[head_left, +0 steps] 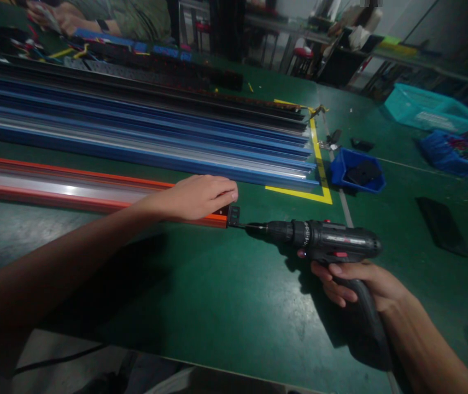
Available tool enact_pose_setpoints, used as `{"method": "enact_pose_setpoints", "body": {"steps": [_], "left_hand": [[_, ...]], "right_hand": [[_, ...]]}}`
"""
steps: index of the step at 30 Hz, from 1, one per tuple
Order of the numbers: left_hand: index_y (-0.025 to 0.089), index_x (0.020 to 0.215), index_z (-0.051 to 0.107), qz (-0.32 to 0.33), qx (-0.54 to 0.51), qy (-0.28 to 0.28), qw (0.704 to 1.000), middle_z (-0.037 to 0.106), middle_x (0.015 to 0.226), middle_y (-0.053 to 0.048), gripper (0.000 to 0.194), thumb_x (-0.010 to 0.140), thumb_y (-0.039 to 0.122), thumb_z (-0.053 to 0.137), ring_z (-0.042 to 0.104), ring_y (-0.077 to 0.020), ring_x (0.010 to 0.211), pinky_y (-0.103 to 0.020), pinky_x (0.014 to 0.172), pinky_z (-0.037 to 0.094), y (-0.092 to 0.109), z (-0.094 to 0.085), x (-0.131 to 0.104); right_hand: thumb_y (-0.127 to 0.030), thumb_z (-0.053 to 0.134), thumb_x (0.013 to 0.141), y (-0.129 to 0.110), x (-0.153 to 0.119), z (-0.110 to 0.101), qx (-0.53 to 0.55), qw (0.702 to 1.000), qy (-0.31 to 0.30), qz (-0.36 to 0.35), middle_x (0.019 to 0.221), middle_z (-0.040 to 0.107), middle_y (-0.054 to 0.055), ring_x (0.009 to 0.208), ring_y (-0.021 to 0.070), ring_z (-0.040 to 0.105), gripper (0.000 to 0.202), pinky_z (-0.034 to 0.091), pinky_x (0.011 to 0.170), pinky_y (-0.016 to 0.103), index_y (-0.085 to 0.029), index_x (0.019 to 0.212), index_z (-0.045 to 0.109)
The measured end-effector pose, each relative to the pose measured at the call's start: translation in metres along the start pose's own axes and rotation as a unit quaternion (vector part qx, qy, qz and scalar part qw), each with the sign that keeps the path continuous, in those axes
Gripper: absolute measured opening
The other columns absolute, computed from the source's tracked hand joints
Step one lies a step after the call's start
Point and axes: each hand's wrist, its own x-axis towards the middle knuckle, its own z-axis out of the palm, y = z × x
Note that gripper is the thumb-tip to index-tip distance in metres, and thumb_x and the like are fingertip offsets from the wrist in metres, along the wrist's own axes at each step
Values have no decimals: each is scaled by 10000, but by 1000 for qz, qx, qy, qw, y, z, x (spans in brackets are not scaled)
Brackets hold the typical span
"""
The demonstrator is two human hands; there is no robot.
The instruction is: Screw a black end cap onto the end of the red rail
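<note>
A long orange rail (135, 206) with a silvery inner face lies on the green table. My left hand (201, 198) is wrapped over the rail near its right end, fingers together. At that end sits a small black end piece (234, 215). My right hand (352, 282) grips the handle of a black power drill (328, 239), held level and pointing left. The tip of its bit meets the lower part of the end piece; whether it sits in a screw is too small to tell.
Several blue and black rails (144, 134) lie behind the orange one. Right of them are a blue bin (357, 169), a black flat object (443, 225) and a teal crate (434, 108). A person's hands (68, 19) are across the table.
</note>
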Motion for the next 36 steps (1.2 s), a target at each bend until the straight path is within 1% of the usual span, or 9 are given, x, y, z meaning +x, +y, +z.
{"method": "enact_pose_setpoints", "body": {"steps": [3, 8, 12, 16, 22, 25, 36], "left_hand": [[232, 986, 641, -2, -2, -1, 1000, 714, 1034, -30, 409, 1132, 492, 360, 624, -198, 873, -314, 757, 381, 0, 0, 0], [230, 991, 640, -7, -4, -3, 1000, 709, 1049, -27, 404, 1133, 491, 366, 617, -194, 880, -314, 767, 379, 1, 0, 0], [231, 1006, 648, -1, -6, -2, 1000, 717, 1070, -28, 409, 1136, 497, 365, 626, -195, 895, -314, 777, 386, 0, 0, 0], [232, 991, 640, 0, -2, 2, 1000, 713, 1045, -25, 404, 1136, 496, 371, 623, -193, 879, -313, 762, 381, -1, 1, 0], [228, 1020, 656, -2, -4, 5, 1000, 720, 1053, -34, 404, 1136, 488, 368, 627, -196, 886, -317, 764, 388, -1, 1, -1], [229, 1003, 649, -6, -6, 2, 1000, 719, 1045, -30, 400, 1132, 492, 376, 620, -194, 877, -317, 753, 382, -1, 1, -1], [235, 1001, 643, -5, -6, 0, 1000, 715, 1063, -29, 391, 1133, 487, 375, 622, -195, 885, -315, 766, 385, 0, 1, -1]], "right_hand": [[-243, 853, 923, 0, 1, 0, 2, 1000, -9, -1, 844, 672, 8, 456, 24, 505, 351, 571, 531, 195, -176, 1265, 817], [-244, 867, 912, -1, 3, 1, 3, 1000, -15, -5, 862, 700, 29, 443, 19, 521, 394, 586, 529, 197, -164, 1295, 822], [-231, 850, 925, -2, 4, 1, 8, 1000, -20, -2, 884, 710, 43, 445, 22, 537, 391, 593, 531, 194, -155, 1307, 819], [-227, 843, 934, -1, 4, 2, 15, 1000, -26, -8, 910, 719, 55, 447, 21, 545, 400, 599, 538, 188, -149, 1325, 809], [-207, 817, 957, -1, 4, 1, 25, 999, -44, -3, 939, 718, 49, 463, 17, 555, 385, 608, 562, 185, -156, 1339, 800], [-212, 816, 960, -1, 4, -1, 31, 999, -44, 6, 950, 717, 46, 469, 15, 552, 393, 608, 568, 188, -165, 1349, 796], [-229, 837, 940, -2, 4, 0, 24, 999, -41, 3, 935, 711, 41, 459, 19, 542, 393, 602, 557, 193, -162, 1326, 804]]}}
